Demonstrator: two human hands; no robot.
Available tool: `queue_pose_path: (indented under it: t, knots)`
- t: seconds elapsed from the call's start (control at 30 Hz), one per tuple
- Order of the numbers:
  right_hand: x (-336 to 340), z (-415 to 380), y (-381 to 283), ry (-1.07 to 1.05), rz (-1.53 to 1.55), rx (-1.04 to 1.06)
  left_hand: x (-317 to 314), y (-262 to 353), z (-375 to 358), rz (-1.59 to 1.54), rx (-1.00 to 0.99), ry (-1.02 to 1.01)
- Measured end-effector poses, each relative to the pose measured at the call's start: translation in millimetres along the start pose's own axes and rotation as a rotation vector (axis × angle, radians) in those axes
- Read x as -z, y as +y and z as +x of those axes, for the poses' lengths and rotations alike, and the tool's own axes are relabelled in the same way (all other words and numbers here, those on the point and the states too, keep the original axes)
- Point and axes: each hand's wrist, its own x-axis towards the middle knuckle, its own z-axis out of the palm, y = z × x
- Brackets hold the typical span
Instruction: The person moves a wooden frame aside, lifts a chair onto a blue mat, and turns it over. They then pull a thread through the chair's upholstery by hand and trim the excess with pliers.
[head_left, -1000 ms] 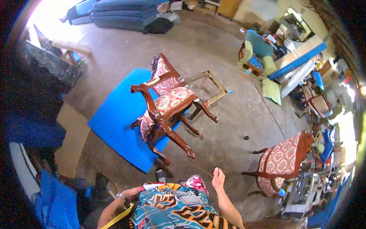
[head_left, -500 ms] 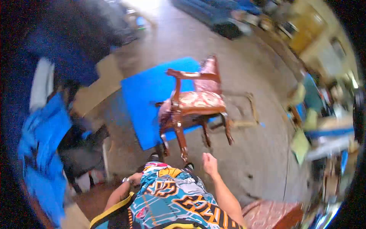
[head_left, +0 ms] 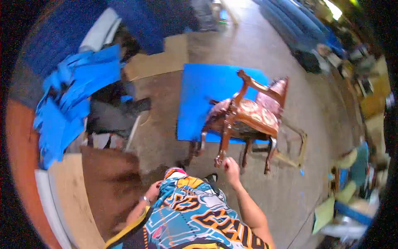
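Observation:
My right hand [head_left: 231, 171] is closed, just below a front leg of the wooden armchair [head_left: 253, 114]; what it holds, if anything, is too small to name. The chair has reddish carved wood and a pink and cream patterned seat, and stands partly over a flat blue sheet [head_left: 199, 99]. Low beside the colourful shirt [head_left: 195, 211] is my left hand [head_left: 153, 191], with a band at its wrist; its fingers are partly hidden against the shirt.
Crumpled blue cloth [head_left: 78, 79] and black material [head_left: 112, 118] lie at the left, near cardboard [head_left: 159, 60]. A wooden frame [head_left: 300, 143] rests on the floor behind the chair. Blue rolls [head_left: 290, 20] are at the upper right, with mixed items at the right.
The view has turned left, so the chair and blue sheet now appear farther right and more brown surface shows at the lower left. Both hands stay low near the shirt.

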Motion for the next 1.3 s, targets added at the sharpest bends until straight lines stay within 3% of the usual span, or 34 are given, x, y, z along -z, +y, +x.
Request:
queue_pose_path:
  t: [0.03, 0.07, 0.1, 0.2, 0.27, 0.3, 0.33, 0.4, 0.43, 0.47, 0.53, 0.57, 0.6, 0.63, 0.7, 0.8, 0.83, 0.87, 0.9, 0.93, 0.97, 1.0, 1.07, 1.1, 1.17, 1.23, 1.3]
  knots:
    - [-12, 1, 3, -0.028, 0.162, -0.185, -9, -6, 1, 0.194, -0.048, 0.154]
    - [-27, 0, 22, 0.004, 0.069, 0.058, -8, -8, -2, 0.294, -0.017, 0.14]
    - [-31, 1, 0, -0.048, 0.26, -0.273, -3, -9, 0, 0.368, 0.014, 0.029]
    - [-55, 0, -2, -0.036, 0.278, -0.339, 26, -5, 7, 0.545, 0.001, -0.353]
    - [-62, -6, -12, 0.006, 0.309, -0.433, 62, 8, 27, 0.68, -0.13, -0.594]
    - [-64, -8, -23, 0.02, 0.341, -0.45, 58, 58, 23, 0.782, -0.234, -0.627]
    - [-67, -8, -35, 0.015, 0.374, -0.472, 51, 108, 7, 1.089, -0.058, -0.426]
    - [-78, -14, -70, 0.003, 0.412, -0.485, 48, 173, 15, 0.896, -0.313, -0.254]
    - [-84, -10, -86, 0.001, 0.416, -0.448, 46, 173, 31, 0.689, -0.446, -0.085]
    - [-91, -5, -89, -0.026, 0.323, -0.361, 21, 224, 17, 0.462, -0.393, -0.118]
    - [-110, 0, -128, -0.049, 0.182, -0.237, -14, 268, -5, 0.214, -0.669, -0.195]
    - [-115, 5, -145, -0.093, 0.056, -0.017, -31, 279, -11, 0.268, -0.732, -0.195]
    - [-122, 7, -158, -0.134, -0.032, 0.044, -43, 289, -23, 0.411, -0.899, -0.134]
    - [-136, 7, -166, -0.054, 0.043, 0.022, -52, 291, -29, 0.302, -0.893, -0.214]
    - [-144, 5, -162, -0.096, 0.064, 0.058, -73, 272, -30, 0.14, -1.054, -0.059]
    - [-158, 4, -170, -0.163, 0.077, 0.067, -69, 251, -38, 0.044, -0.96, -0.037]
    - [-162, 7, -169, -0.202, 0.008, 0.068, -70, 239, -35, -0.009, -0.977, 0.059]
    - [-169, 2, -153, -0.256, 0.171, -0.078, -75, 219, -24, -0.281, -0.886, -0.015]
    - [-175, 1, -166, -0.304, 0.172, -0.072, -69, 208, -21, -0.28, -0.836, -0.047]
    - [-178, 4, -163, -0.251, 0.098, 0.024, -59, 232, -36, -0.09, -0.886, -0.016]
    - [-176, 7, -169, -0.259, 0.083, 0.074, -58, 223, -29, -0.096, -0.889, -0.018]
    - [-176, 9, -165, -0.241, 0.107, 0.049, -60, 219, -25, -0.267, -0.751, -0.069]
    - [-174, 16, -154, -0.249, 0.069, -0.005, -64, 235, -16, -0.177, -0.873, 0.051]
    - [-170, 18, -147, -0.18, 0.01, 0.101, -68, 241, -16, -0.315, -0.703, -0.02]
    - [-159, 9, -137, -0.052, -0.068, 0.113, -61, 240, -6, -0.351, -0.592, -0.121]
    - [-135, 11, -118, 0.017, -0.198, 0.099, -44, 251, 25, -0.267, -0.353, -0.041]
    - [-104, 7, -96, 0.08, -0.114, -0.136, -26, 266, 68, -0.045, -0.582, 0.206]
